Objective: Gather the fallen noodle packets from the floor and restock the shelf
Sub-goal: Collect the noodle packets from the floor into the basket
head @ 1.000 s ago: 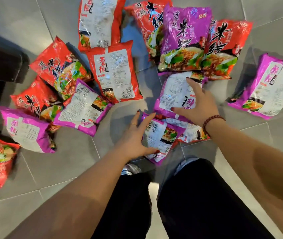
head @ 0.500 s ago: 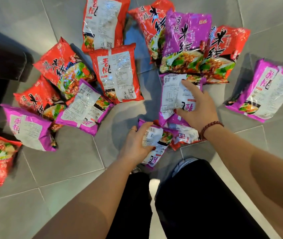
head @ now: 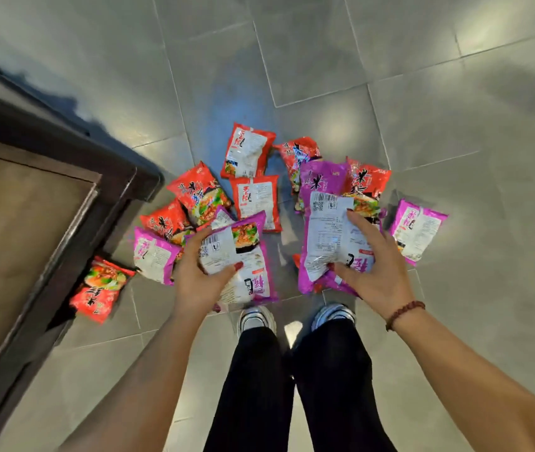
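My left hand (head: 201,282) grips a purple noodle packet (head: 243,256), back side up, lifted off the floor. My right hand (head: 378,272) grips another purple packet (head: 331,236), with a second purple packet and a bit of red one bunched under it. Several red and purple packets still lie on the grey tiled floor (head: 324,76) beyond my hands: red ones (head: 248,154) (head: 199,190) (head: 256,200), a purple one (head: 152,254) at the left, a purple one (head: 417,228) at the right. A lone red packet (head: 101,288) lies by the shelf unit.
A dark-framed shelf unit (head: 64,177) with a tan board runs along the left side, its corner near the packets. My legs in black trousers and two shoes (head: 256,318) stand just below the pile. Open tile spreads ahead and to the right.
I have stood up, so the floor looks farther away. Both hands closed on purple packets and lifted them off the floor. The shelf unit came into view at the left.
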The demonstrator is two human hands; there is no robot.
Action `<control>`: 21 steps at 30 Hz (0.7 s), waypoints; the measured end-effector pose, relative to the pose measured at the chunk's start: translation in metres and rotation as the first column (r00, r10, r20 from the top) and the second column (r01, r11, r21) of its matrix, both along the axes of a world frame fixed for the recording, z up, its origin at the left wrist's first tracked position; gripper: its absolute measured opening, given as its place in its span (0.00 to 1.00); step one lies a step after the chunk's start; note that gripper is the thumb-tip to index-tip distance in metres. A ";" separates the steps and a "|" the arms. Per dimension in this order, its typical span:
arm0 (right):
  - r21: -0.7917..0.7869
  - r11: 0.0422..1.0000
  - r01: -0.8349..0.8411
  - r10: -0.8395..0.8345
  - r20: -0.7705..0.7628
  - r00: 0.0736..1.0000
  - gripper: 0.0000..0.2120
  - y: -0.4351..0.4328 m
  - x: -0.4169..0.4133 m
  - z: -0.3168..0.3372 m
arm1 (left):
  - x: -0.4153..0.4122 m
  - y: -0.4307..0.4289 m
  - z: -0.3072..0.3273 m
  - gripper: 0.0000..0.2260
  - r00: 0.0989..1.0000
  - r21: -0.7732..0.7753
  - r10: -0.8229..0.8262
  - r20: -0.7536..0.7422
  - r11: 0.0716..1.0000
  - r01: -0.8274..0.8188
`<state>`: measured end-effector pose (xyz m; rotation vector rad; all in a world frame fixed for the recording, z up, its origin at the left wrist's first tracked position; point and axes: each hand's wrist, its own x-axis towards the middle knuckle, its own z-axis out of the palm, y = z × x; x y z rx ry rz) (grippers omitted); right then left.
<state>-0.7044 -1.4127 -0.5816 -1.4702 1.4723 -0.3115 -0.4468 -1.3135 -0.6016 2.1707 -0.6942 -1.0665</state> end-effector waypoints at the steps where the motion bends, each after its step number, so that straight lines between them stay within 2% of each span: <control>1: -0.009 1.000 0.005 -0.005 0.025 1.000 0.39 0.002 0.003 0.026 | 0.005 0.000 0.028 0.31 0.999 -0.037 0.028 -0.018 0.999 -0.028; 7: -0.063 0.996 -0.065 0.071 0.108 0.992 0.41 0.022 0.025 0.167 | 0.026 0.016 0.192 0.32 0.989 -0.176 0.077 -0.125 0.979 -0.098; 12: -0.143 0.966 -0.214 0.233 0.130 0.964 0.42 0.039 0.041 0.270 | 0.023 0.045 0.299 0.32 0.985 -0.276 0.142 -0.100 0.947 -0.164; 15: -0.164 0.919 -0.359 0.372 0.058 0.926 0.43 0.051 0.040 0.311 | 0.011 0.068 0.341 0.32 0.977 -0.317 0.183 -0.107 0.925 -0.208; 18: -0.181 0.883 -0.433 0.459 0.137 0.878 0.44 0.057 0.032 0.340 | -0.009 0.096 0.371 0.31 0.935 -0.356 0.322 -0.150 0.864 -0.355; 21: -0.237 0.799 -0.552 0.592 0.149 0.792 0.41 0.058 0.025 0.361 | -0.039 0.123 0.390 0.30 0.890 -0.407 0.426 -0.164 0.793 -0.454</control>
